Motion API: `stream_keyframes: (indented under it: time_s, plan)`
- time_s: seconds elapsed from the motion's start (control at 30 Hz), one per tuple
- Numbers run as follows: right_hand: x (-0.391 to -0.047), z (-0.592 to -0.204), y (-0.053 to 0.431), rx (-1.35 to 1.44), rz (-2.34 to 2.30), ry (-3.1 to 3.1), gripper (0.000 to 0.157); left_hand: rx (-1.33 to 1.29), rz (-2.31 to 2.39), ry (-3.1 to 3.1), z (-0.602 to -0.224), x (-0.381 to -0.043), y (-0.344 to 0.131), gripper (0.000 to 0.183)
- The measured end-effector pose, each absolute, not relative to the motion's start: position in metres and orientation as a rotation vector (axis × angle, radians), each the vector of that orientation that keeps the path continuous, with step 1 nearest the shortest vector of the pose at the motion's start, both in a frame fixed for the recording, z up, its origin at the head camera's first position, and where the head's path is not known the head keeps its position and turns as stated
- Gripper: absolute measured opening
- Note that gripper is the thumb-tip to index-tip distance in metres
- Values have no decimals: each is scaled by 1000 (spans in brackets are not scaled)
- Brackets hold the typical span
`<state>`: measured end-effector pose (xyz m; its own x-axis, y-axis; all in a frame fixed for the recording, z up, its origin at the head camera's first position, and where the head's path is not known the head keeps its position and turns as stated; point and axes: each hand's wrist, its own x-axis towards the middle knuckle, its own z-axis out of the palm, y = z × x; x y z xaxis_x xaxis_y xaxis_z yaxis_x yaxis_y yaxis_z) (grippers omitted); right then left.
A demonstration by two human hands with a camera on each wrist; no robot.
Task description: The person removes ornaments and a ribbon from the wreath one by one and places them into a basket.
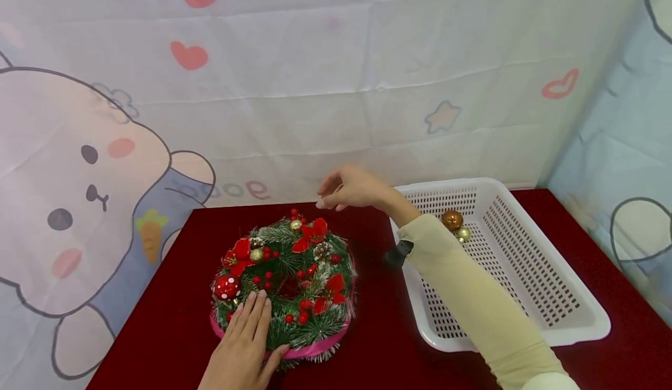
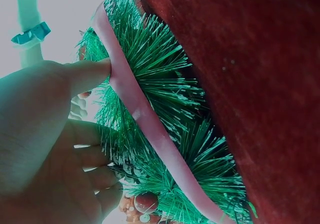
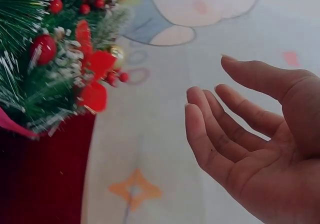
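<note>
A green Christmas wreath [image 1: 286,279] lies on the dark red tablecloth, trimmed with red flowers, berries, pinecones and small baubles. Around its outer side runs a pink ribbon [image 2: 150,121]. My left hand [image 1: 244,334] rests on the near left part of the wreath with straight fingers, beside a red bauble with white dots [image 1: 227,287]. Its thumb [image 2: 90,76] touches the ribbon in the left wrist view. Raised above the wreath's far right side, my right hand [image 1: 354,189] has loosely bent fingers and nothing in them, as the right wrist view [image 3: 250,129] also shows.
A white plastic basket [image 1: 551,273] stands to the right, partly behind my right forearm. Inside are a brown-gold bauble [image 1: 452,220] and small gold baubles [image 1: 464,234]. A printed cloth [image 1: 315,87] with a cartoon bear hangs behind the table.
</note>
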<state>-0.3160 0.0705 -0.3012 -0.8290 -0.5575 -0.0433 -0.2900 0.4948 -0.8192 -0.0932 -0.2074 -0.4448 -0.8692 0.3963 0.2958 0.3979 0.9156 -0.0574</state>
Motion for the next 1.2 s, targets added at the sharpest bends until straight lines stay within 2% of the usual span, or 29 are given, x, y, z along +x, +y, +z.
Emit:
stream_keyframes:
  time_s: [0.57, 0.8, 1.2]
  plan:
    - [-333, -348, 20, -863, -1071, 2575, 28, -555, -34, -2834, -444, -92, -203, 79]
    - [-333, -363, 7, -814, -1135, 2549, 38, -538, -19, -2845, -442, -91, -203, 81]
    - [-333, -378, -4, -771, -1093, 2553, 37, -507, -61, -2842, -444, -90, -202, 81]
